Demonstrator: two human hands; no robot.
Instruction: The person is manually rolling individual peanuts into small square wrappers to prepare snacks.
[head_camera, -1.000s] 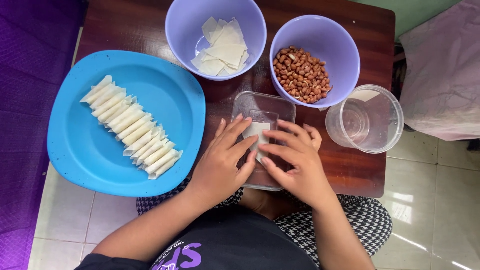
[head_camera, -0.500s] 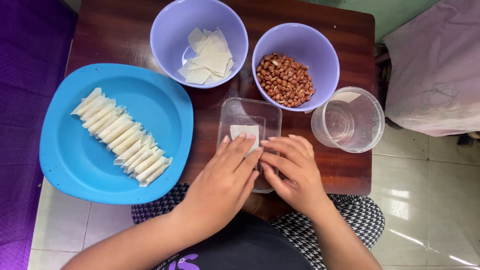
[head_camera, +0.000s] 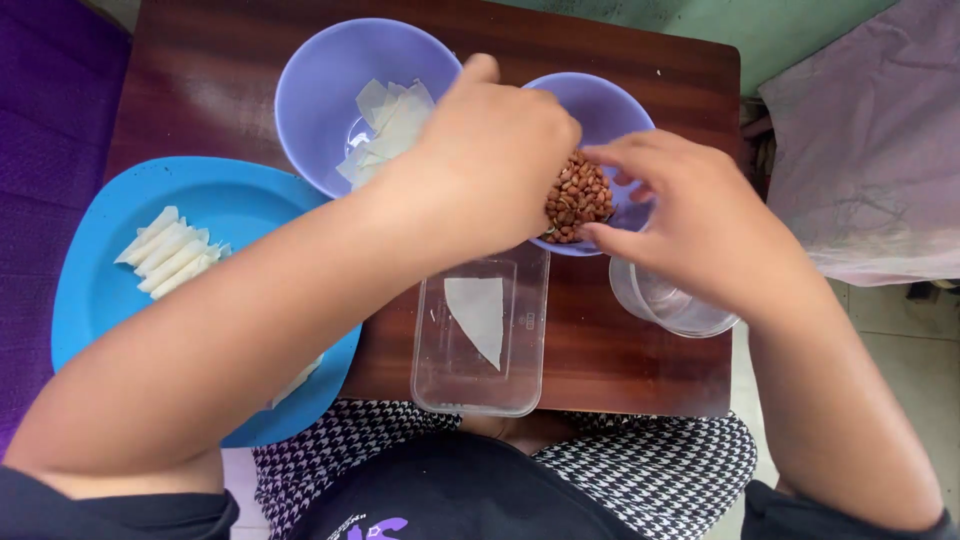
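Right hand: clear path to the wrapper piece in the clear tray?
Probably yes. The right hand is at the peanut bowl; the wrapper piece lies uncovered in the open clear tray just below, nothing between.

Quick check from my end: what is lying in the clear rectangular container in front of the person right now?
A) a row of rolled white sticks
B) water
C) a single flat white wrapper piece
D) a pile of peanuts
C: the clear rectangular container holds one flat white wrapper piece; the peanuts are in a purple bowl, and the rolled sticks lie on the blue plate.
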